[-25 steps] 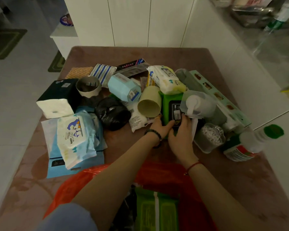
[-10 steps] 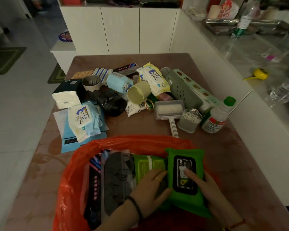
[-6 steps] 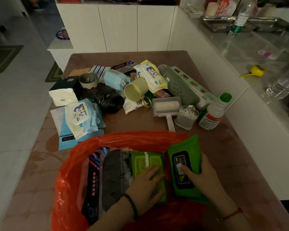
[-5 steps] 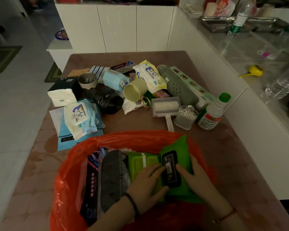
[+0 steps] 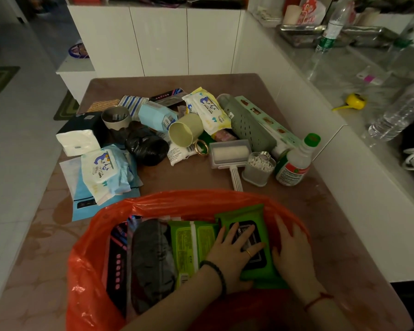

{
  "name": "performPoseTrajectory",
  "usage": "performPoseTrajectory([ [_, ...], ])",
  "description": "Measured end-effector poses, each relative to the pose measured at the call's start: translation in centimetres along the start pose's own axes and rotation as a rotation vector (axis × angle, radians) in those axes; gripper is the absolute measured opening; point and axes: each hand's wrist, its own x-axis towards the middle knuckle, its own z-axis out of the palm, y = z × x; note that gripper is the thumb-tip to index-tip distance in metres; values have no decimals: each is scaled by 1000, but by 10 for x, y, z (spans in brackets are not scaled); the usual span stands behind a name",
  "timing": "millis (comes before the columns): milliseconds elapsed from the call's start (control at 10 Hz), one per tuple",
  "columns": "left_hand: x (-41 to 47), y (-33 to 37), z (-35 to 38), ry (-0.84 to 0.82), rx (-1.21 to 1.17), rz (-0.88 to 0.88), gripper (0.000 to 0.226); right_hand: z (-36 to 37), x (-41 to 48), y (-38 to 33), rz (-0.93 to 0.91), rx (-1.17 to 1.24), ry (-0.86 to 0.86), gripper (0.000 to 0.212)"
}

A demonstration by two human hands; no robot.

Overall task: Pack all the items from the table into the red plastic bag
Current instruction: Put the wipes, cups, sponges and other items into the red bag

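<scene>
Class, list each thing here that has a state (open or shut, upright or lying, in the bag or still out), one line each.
red plastic bag: mouth open, partly filled
green wipes pack: in the bag, under both hands
left hand: flat on the pack
right hand: flat at the pack's edge
yellow-green cup: on its side, out
green-capped bottle: capped, out
lint roller: lying flat, out

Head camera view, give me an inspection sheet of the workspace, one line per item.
Surface: brown table, patterned top.
Job's things: red plastic bag open at the near edge; green wipes pack inside, beside a second green pack.
Clutter: unpacked pile behind the bag, with lint roller, cotton swab jar, green-capped bottle, yellow cup.
Grippers: left hand flat on the wipes pack; right hand at its right edge.
Cables: nothing seen.
Surroundings: white cabinets; counter on the right.
</scene>
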Motion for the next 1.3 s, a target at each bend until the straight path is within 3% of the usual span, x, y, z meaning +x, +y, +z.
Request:
performPoseTrajectory([
  [100, -2, 0, -1, 0, -8, -15, 85, 1, 7, -5, -99, -73, 143, 80],
  [200, -2, -2, -2, 1, -12, -25, 84, -9, 3, -10, -134, -87, 164, 84],
  [300, -2, -3, -1, 12, -29, -22, 83, -11, -16, 2, -146, -227, 41, 77],
  [400, -2, -4, 0, 22, -33, -10, 83, -18, -40, 17, -280, -277, -26, 7],
  [500, 0, -6, 1, 40, -31, -4, 83, -20, -46, 47, -396, -321, -137, 47],
  [600, 1, -7, 3, 40, -40, 6, 83, -27, -43, 61, -543, -333, -112, 76],
  [700, -2, -8, 1, 41, -77, 17, 81, -44, -38, 54, -592, -211, -96, 76],
  [800, -13, -14, -8, 132, -231, 3, 72, -67, -28, 27, -497, -16, -75, 63],
  [900, -27, -32, -21, 401, -379, -2, 71, -90, -13, -19, -469, 266, 5, 50],
  [1000, -35, -61, -35, 599, -457, -43, 51, -98, 15, -69, -420, 474, -56, 10],
  [1100, -40, -95, -55, 713, -511, -123, 49, -91, 61, -111, -430, 516, -96, 12],
  [1300, -32, -155, -79, 793, -757, -331, 42, -61, 169, -173, -326, 543, -168, 60],
])
